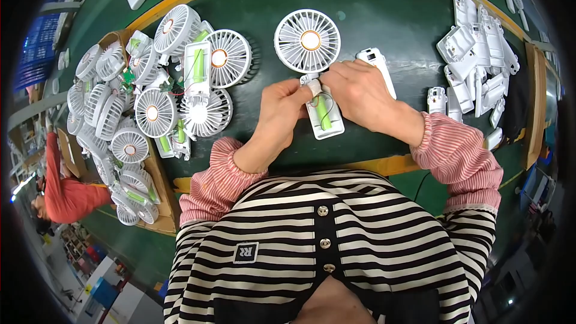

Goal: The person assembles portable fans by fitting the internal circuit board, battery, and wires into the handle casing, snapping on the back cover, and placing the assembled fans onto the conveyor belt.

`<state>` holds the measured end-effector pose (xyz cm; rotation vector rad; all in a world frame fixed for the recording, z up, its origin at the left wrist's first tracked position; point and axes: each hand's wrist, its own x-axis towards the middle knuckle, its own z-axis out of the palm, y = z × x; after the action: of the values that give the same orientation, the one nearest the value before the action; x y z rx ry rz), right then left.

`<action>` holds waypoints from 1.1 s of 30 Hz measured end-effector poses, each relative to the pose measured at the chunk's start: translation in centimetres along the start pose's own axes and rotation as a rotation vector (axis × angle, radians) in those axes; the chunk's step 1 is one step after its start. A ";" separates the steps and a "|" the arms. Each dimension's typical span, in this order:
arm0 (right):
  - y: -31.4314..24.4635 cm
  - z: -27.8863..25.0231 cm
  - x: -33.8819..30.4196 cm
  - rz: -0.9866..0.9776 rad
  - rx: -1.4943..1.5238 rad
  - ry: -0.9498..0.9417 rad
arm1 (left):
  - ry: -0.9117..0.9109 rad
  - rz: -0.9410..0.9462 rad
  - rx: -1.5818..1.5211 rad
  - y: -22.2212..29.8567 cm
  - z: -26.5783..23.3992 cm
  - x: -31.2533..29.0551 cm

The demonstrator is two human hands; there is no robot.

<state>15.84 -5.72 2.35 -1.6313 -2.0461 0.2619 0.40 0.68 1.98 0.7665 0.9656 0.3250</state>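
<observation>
In front of me a white handheld fan point(307, 41) lies on the green table, its round grille pointing away and its handle toward me. The handle is uncovered, so a green battery point(323, 113) and thin wires show inside. My left hand point(281, 108) pinches the top of the handle from the left. From the right, my right hand point(361, 93) is closed at the neck of the fan; its fingertips are partly hidden, and what they grip there is too small to make out. Beside my right hand lies a white handle cover point(378, 69).
A cardboard box point(165, 195) at the left overflows with white fans point(110, 108), some with green batteries showing. White handle shells point(480, 54) are heaped at the right, near another cardboard box point(536, 105). Someone in a red top point(75, 195) is at the far left.
</observation>
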 end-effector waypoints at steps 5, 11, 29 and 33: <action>-0.3 -0.9 -0.4 0.035 0.083 0.012 | -0.084 -0.102 -0.011 1.4 -0.3 0.0; -0.3 -1.1 -0.8 0.029 0.066 -0.025 | -0.259 -0.173 -0.038 2.0 -0.7 0.6; -0.8 -0.9 -1.1 0.046 -0.010 -0.001 | -0.231 -0.094 0.074 1.0 -0.5 1.2; -2.1 -2.0 -1.9 0.155 0.091 0.163 | -0.218 -0.076 0.001 0.7 -0.3 0.7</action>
<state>15.29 -8.35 4.48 -1.6990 -1.7657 0.2626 0.65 1.67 1.91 0.7478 0.7869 0.1708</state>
